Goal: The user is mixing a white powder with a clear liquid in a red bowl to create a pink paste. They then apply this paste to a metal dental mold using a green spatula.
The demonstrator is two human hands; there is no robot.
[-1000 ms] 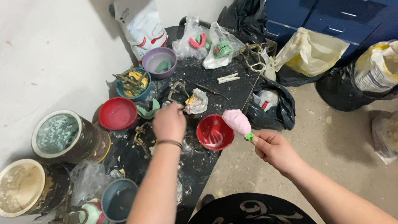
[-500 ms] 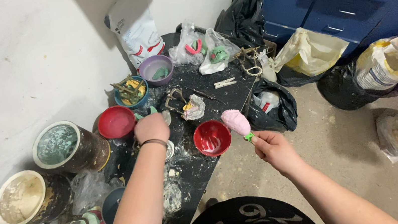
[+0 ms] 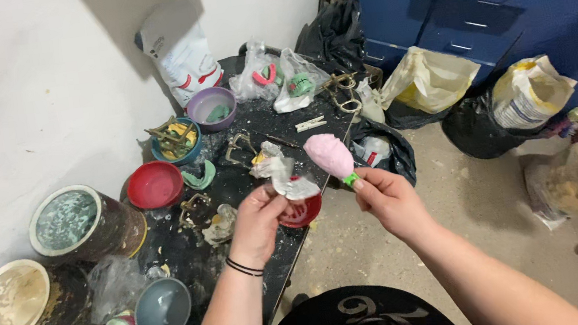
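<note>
Leftmost, two paint-crusted round tins [image 3: 83, 223] stand against the wall on the cluttered black desk [image 3: 236, 183]. Over a red rubber bowl [image 3: 302, 212], the left hand [image 3: 258, 221] pinches a crumpled whitish plaster scrap [image 3: 292, 184]; just beside it, the right hand [image 3: 387, 198] grips a green-handled tray heaped with pink paste [image 3: 330, 156].

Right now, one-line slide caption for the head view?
Left hand lifts a crumpled wrapper over a red bowl; right hand holds a pink-coated tool.

Left hand [image 3: 258, 221] covers part of the red bowl [image 3: 302, 212]. We can't identify the crumpled piece [image 3: 290, 181] it pinches, possibly plastic. Clear bags' [image 3: 278, 75] contents too small.
</note>
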